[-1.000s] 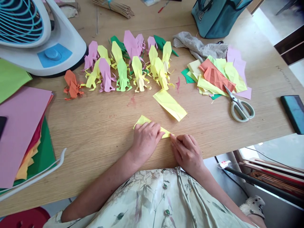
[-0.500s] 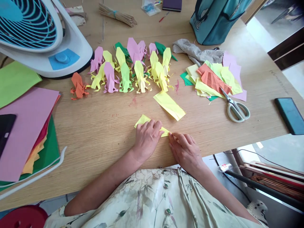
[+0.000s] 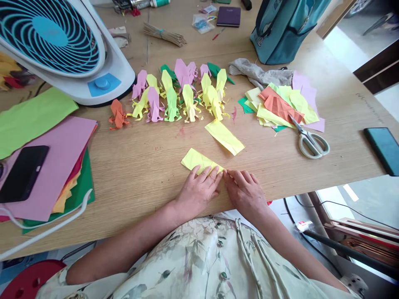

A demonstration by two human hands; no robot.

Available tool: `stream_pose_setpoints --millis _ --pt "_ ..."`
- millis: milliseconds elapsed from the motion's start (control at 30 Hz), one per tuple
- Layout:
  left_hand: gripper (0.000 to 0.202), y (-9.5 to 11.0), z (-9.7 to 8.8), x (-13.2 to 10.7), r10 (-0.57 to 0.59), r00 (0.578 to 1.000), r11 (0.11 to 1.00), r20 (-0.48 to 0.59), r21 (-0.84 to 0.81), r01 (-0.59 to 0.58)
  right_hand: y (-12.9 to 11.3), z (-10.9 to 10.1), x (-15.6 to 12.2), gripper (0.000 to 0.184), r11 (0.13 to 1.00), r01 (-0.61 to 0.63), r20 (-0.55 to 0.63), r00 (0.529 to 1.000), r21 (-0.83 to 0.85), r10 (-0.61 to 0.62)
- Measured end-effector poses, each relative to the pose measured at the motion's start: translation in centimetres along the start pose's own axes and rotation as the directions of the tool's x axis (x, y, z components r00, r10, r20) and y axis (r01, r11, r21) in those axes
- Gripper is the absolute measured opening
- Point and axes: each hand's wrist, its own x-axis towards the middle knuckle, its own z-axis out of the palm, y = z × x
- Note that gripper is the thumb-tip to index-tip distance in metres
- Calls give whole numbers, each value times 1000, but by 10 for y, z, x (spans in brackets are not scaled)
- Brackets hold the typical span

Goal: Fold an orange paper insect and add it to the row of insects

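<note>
A folded strip of yellow paper lies slantwise on the table in front of me. My left hand rests on its lower edge, fingers spread and lying flat, covering part of the strip. At the right end, the thumb and fingers of my right hand pinch the paper's corner. A second yellow paper strip lies just beyond, touched by neither hand. Past it stand folded paper figures in yellow, pink and green, with an orange folded figure at their left end.
Scissors lie against a pile of coloured paper scraps at right, near a phone. A fan stands at left above paper sheets bearing a black phone. A teal bag stands behind.
My left hand has slid down and right off the strip's middle, its fingers now flatter and more spread. My right hand stays at the corner. The camera view has shifted left.
</note>
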Motion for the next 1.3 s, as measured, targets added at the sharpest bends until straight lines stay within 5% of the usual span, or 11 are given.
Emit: stream_pose_setpoints --millis 200,533,900,1133,1300 --pt "51 3 0 -4 -55 998 995 29 -81 57 0 1 -3 39 1000 -7 13 1000 22 7" --pt "58 -16 -5 -49 -189 980 977 66 -91 194 0 3 -5 41 1000 -9 1 1000 0 9" --pt "65 -15 -6 -36 -234 968 963 86 -117 243 -3 4 -5 36 996 -55 -24 998 65 57" --pt "58 -36 1 -43 -122 990 965 72 -226 135 0 -2 -11 25 937 -103 -60 990 334 130" --pt "41 -51 3 -41 -13 999 951 29 -307 22 -7 -3 7 23 854 -320 48 943 411 330"
